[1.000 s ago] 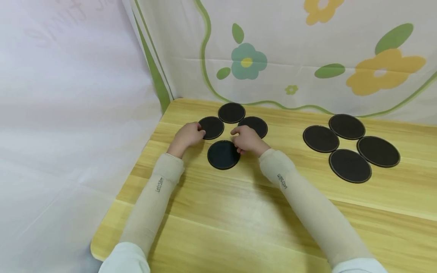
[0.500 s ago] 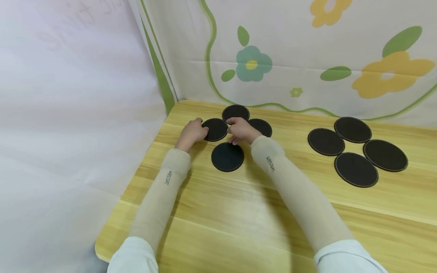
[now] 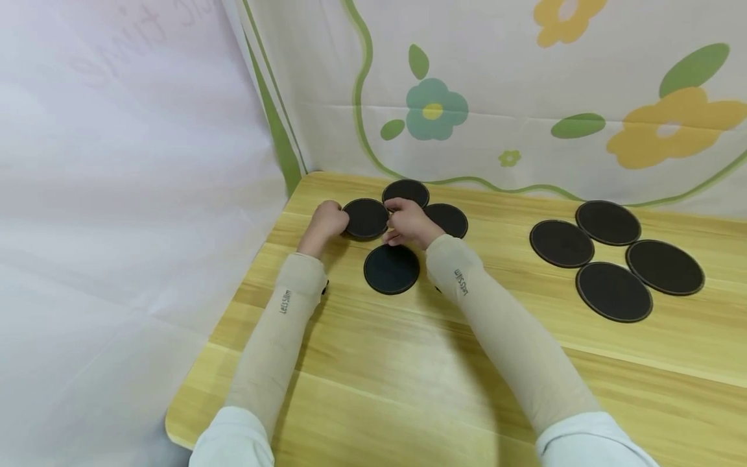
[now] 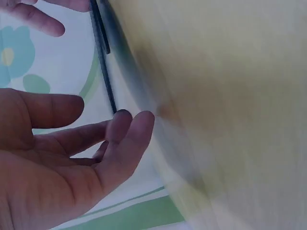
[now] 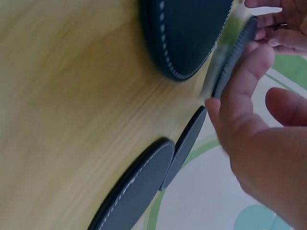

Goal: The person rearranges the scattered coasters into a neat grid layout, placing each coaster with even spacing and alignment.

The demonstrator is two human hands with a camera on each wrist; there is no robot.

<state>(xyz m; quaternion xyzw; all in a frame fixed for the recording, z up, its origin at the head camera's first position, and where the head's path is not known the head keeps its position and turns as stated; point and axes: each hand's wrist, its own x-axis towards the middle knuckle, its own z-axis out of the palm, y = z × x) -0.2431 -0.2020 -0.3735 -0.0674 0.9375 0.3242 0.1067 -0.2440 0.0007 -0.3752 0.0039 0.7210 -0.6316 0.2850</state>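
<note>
Between my two hands is a round black coaster (image 3: 366, 218) with pale edge stitching, raised a little off the table. My left hand (image 3: 327, 224) holds its left edge; in the left wrist view the curled fingers (image 4: 139, 132) meet the thin rim while the thumb stands apart. At the opposite edge, my right hand (image 3: 410, 224) has curled fingers against the rim, seen in the right wrist view beside the coaster (image 5: 235, 57). Around it lie a back coaster (image 3: 406, 194), a right coaster (image 3: 448, 221) partly behind my right hand, and a front coaster (image 3: 391, 269).
Farther right on the wooden table (image 3: 397, 363) lies a second diamond of black coasters (image 3: 562, 244). A flower-printed cloth (image 3: 496, 84) hangs along the back edge, and a white cloth (image 3: 134, 227) hangs beyond the left edge.
The left coaster has come up slightly from the table. My right hand has moved left, from the right and front coasters to this coaster's right edge. My left hand's fingers have closed at its left edge.
</note>
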